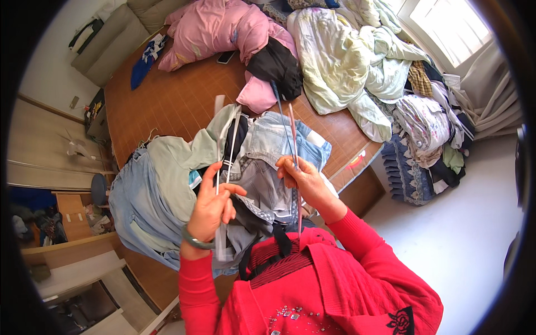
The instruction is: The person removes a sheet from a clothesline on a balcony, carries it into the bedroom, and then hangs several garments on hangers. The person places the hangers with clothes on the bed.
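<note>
My left hand (212, 205), with a bracelet at its wrist, holds thin white strips (229, 171), apparently clothes hangers seen edge-on. Its index finger points up along one of them, and the lower ends look blurred. In my right hand (302, 176), thumb and fingers pinch a blue thin hanger-like piece (281, 109) and a pink one (292, 125). Below both hands lies a heap of clothes: a pale green garment (171, 167), a light blue denim garment (272, 130), grey trousers or jeans (264, 180) and a long blue denim piece (134, 209).
The heap lies on a bed with a brown mat (167, 100). Farther back are a pink quilt (217, 29), black cloth (276, 67), a phone (226, 57) and a pale green quilt (335, 58). Folded clothes (423, 121) pile up at right; an open drawer (73, 213) stands at left.
</note>
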{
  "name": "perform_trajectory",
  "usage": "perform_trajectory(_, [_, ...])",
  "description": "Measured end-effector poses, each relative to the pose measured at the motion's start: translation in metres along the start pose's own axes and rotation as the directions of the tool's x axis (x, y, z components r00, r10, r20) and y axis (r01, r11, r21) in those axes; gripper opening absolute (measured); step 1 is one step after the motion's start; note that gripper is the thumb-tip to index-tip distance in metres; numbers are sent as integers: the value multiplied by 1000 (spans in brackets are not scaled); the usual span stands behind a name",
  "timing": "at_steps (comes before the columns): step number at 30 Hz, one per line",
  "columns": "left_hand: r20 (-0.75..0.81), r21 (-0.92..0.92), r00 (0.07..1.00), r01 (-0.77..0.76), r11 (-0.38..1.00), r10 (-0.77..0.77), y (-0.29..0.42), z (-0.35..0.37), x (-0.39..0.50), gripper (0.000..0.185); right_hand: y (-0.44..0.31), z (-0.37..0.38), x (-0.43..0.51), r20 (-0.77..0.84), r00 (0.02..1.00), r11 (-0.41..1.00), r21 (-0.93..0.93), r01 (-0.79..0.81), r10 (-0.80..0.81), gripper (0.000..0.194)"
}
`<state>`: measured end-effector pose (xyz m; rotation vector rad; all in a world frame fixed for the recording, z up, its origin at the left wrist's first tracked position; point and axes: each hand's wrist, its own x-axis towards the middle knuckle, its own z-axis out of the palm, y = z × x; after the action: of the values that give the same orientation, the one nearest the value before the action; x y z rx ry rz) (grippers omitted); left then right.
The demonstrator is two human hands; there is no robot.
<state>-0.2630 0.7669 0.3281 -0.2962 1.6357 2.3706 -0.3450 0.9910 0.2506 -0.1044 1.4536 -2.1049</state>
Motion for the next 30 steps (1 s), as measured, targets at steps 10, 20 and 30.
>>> perform_trajectory(10, [102, 810, 976, -195, 554, 194, -121, 64, 69, 76, 40, -25, 7, -99, 995, 976, 220, 12, 10, 38])
perform_trajectory(20, [68, 655, 991, -132, 744, 116, -137, 78, 90, 87, 42, -112, 45, -206, 975, 993, 101, -66, 86, 16])
perform_trajectory(30, [-307, 514, 945, 63, 855, 115, -157, 2, 45, 78, -1, -190, 142, -197, 979, 990, 117, 73, -49, 16])
